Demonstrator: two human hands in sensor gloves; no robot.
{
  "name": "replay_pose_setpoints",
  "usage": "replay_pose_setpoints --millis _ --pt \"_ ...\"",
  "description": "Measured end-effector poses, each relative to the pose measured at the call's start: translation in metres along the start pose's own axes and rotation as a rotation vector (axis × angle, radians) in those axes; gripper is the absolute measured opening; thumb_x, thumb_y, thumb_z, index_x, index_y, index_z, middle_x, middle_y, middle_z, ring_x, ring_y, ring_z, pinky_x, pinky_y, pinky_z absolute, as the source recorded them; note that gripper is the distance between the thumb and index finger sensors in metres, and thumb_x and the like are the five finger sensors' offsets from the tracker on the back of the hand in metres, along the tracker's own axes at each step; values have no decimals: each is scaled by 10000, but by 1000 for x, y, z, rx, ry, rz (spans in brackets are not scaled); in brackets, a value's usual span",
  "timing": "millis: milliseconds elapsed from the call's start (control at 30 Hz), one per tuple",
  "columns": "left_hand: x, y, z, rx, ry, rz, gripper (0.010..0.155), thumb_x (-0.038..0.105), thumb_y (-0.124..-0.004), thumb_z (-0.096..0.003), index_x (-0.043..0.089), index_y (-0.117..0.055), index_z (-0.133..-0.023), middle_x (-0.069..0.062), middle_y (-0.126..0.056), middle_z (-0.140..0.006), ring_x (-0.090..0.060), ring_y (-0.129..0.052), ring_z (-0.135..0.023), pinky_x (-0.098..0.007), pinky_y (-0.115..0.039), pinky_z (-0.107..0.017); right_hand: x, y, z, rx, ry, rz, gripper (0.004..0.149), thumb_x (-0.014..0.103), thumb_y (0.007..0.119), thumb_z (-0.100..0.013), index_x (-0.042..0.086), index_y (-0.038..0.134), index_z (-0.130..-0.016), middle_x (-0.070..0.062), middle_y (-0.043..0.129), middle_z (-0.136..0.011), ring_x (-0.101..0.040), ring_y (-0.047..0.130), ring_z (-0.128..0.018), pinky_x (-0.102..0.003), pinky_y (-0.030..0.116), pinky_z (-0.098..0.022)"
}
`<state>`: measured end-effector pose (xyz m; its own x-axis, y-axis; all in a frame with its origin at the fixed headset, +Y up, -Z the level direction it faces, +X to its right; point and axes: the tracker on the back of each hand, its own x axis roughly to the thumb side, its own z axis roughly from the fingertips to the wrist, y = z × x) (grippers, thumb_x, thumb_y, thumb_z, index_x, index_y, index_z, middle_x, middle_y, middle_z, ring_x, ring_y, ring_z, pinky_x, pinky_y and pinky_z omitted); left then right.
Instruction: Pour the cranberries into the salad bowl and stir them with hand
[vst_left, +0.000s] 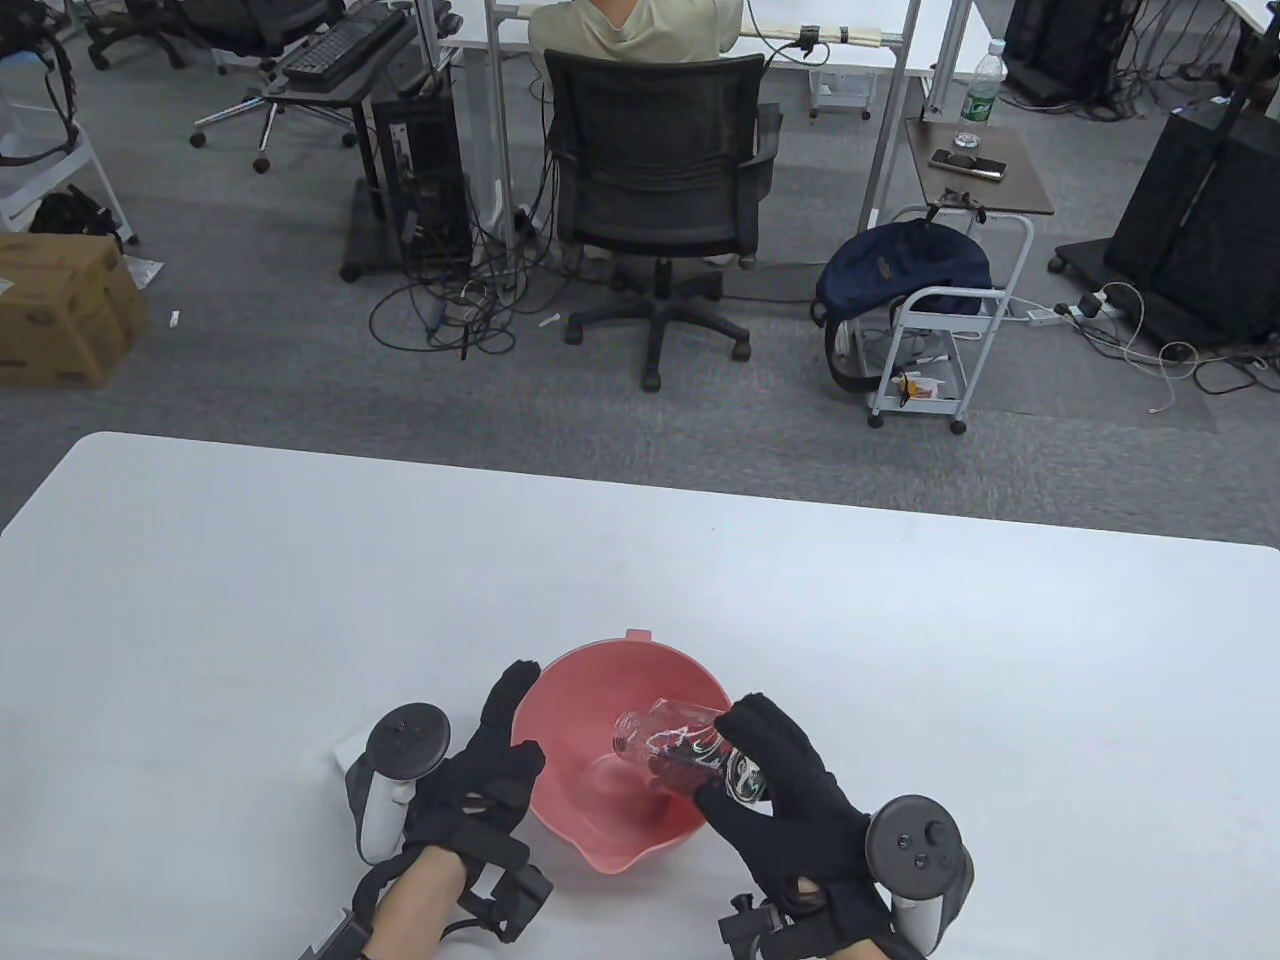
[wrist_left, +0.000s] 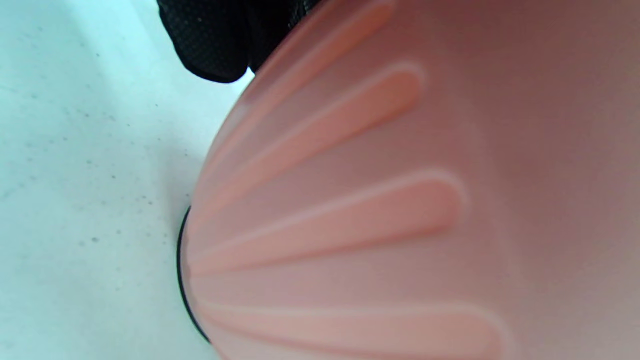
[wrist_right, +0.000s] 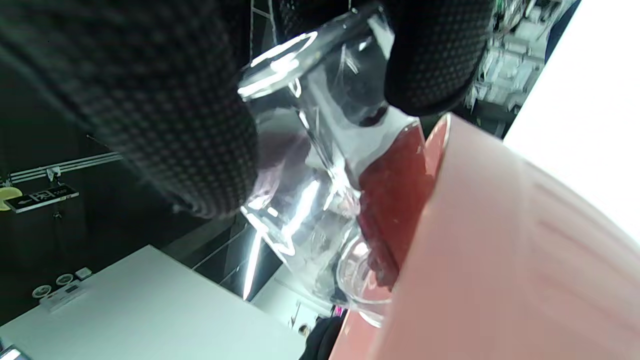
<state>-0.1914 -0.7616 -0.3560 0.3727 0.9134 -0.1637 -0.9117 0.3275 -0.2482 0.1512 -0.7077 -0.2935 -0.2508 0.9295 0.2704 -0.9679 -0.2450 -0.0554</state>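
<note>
Right grip (vst_left: 775, 800): clamped round a clear glass jar (vst_left: 680, 745); fingers over the top of the jar body, thumb (vst_left: 725, 805) beneath it.
Right fingers, wrist view: black gloved fingers (wrist_right: 150, 100) wrapped on the jar (wrist_right: 310, 165), one fingertip pressed on its far side.
Jar attitude: tipped nearly on its side, mouth toward the left and low, over the inside of the bowl.
Jar contents: a few dark red pieces visible inside near the mouth; number not determinable.
Left grip (vst_left: 490, 775): set against the left outer wall of the salad bowl (vst_left: 560, 700); fingers extended up along the rim, thumb at the near wall; fingers straight rather than curled round it.
Left wrist view: ribbed pink bowl wall (wrist_left: 375, 200) filling most of the frame, a gloved fingertip (wrist_left: 210, 45) at the top edge, dark ring at the bowl's base against the surface.
Salad bowl: pink, round, with a small tab at the far rim and a pour lip at the near rim; standing on the white surface (vst_left: 300, 600), near its front edge, between the two hands.
Cranberries (wrist_right: 390, 200): dark red mass seen against the bowl's inner wall in the right wrist view; bowl floor in the table view blurred, contents there not determinable.
Trackers: one strapped to the back of each hand, left (vst_left: 400, 775) and right (vst_left: 915, 850).
Beyond the surface: grey carpet, a black office chair (vst_left: 660, 190) with a seated person, a white trolley (vst_left: 940, 320) carrying a dark backpack, a cardboard box (vst_left: 60, 310) at left.
</note>
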Motion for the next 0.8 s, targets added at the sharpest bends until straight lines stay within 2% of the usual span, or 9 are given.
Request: replay_pose_setpoints --millis 33,100,200,300,400,500,600,700,800 --pt "0 0 0 1 0 0 738 314 -661 -575 592 -218 -1094 -53 -380 -1253 -380 -618 -1085 -502 -667 -751 1 2 2 -4 -8 -74 644 422 1083 -319 472 784 -888 -15 732 -1082 -333 763 -927 -403 850 -547" --pt "0 0 0 1 0 0 738 311 -661 -575 591 -217 -1094 -52 -379 -1254 -380 -618 -1085 -503 -666 -751 5 1 3 -103 -28 68 639 414 1084 -315 472 790 -879 -10 734 -1074 -328 755 -927 -405 845 -548" --pt "0 0 0 2 0 -1 739 311 -661 -575 590 -217 -1095 -54 -380 -1253 -377 -618 -1086 -502 -667 -751 2 2 1 7 -10 -19 644 446 1079 -313 484 781 -882 8 743 -1075 -305 764 -925 -383 851 -543" --pt "0 0 0 4 0 0 739 312 -661 -575 593 -217 -1094 -55 -380 -1254 -380 -618 -1086 -502 -666 -751 4 1 4 -97 -22 69 639 427 1081 -312 473 788 -879 0 735 -1074 -312 750 -926 -396 840 -543" --pt "0 0 0 2 0 0 738 313 -661 -575 591 -218 -1096 -54 -379 -1254 -377 -618 -1086 -502 -666 -752 2 3 3 -8 -11 -53 648 442 1084 -312 467 783 -886 -3 743 -1072 -312 766 -918 -390 847 -537" --pt "0 0 0 1 0 0 738 312 -661 -575 591 -218 -1095 -53 -379 -1253 -375 -617 -1087 -502 -666 -752 5 2 4 -89 -51 108 638 443 1075 -316 470 778 -881 3 731 -1072 -312 759 -919 -390 845 -540" --pt "0 0 0 0 0 1 739 310 -661 -575 591 -217 -1095 -55 -380 -1253 -378 -616 -1086 -503 -666 -752 1 4 4 -23 -12 -74 646 433 1078 -323 447 774 -893 -21 731 -1075 -335 771 -915 -409 847 -537" --pt "0 0 0 -1 0 0 740 310 -661 -574 589 -215 -1095 -54 -381 -1253 -378 -616 -1087 -503 -665 -752 5 2 3 -76 -53 87 638 448 1073 -314 472 776 -878 6 731 -1070 -315 767 -916 -393 848 -540" --pt "0 0 0 -1 0 1 741 310 -662 -573 590 -216 -1095 -52 -382 -1253 -377 -616 -1087 -503 -665 -752 4 4 5 -73 -28 -68 640 422 1081 -321 445 783 -887 -19 723 -1076 -339 761 -917 -421 837 -541"
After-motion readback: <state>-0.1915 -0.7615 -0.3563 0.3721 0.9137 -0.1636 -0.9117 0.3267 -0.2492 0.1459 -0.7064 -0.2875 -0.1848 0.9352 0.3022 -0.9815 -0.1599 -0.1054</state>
